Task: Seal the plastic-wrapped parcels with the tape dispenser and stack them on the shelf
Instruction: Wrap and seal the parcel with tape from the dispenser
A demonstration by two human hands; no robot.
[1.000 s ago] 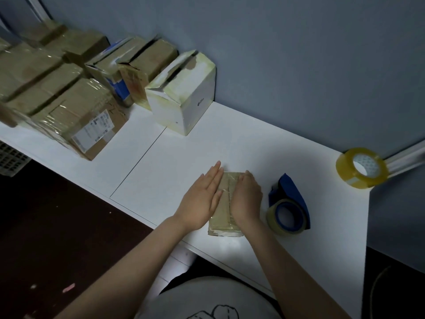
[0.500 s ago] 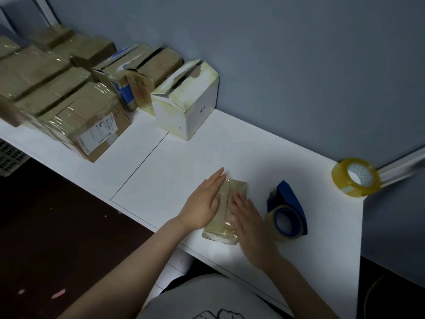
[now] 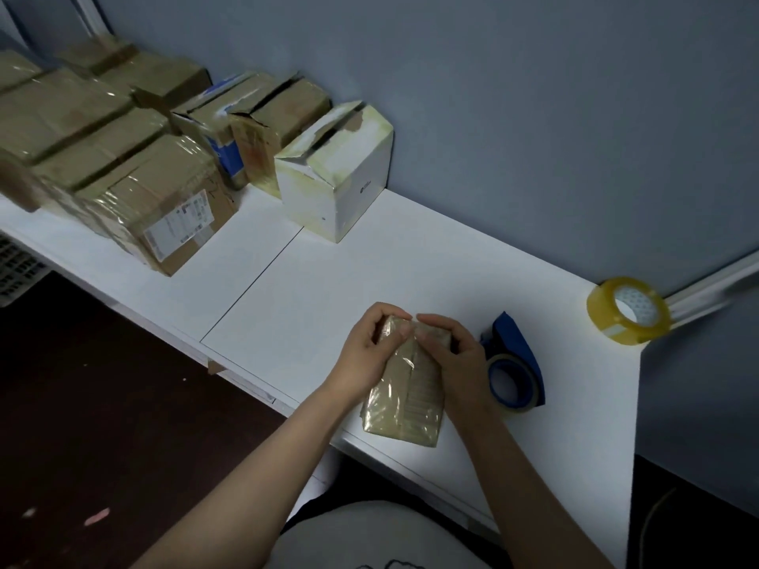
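A small brown parcel (image 3: pixel 406 400) wrapped in clear plastic lies near the front edge of the white shelf (image 3: pixel 369 277). My left hand (image 3: pixel 369 351) grips its far left corner with fingers curled over the end. My right hand (image 3: pixel 456 355) grips the far right side the same way. A blue tape dispenser (image 3: pixel 513 371) with a clear roll lies just right of my right hand, untouched.
A loose yellow tape roll (image 3: pixel 628 310) sits at the shelf's far right corner. A torn white box (image 3: pixel 336 174) stands against the wall, with several wrapped brown boxes (image 3: pixel 156 203) stacked to its left. The shelf's front edge drops to a dark floor.
My hands went from lying flat on top of the parcel to curling their fingers over its far end. The parcel's far end looks slightly raised.
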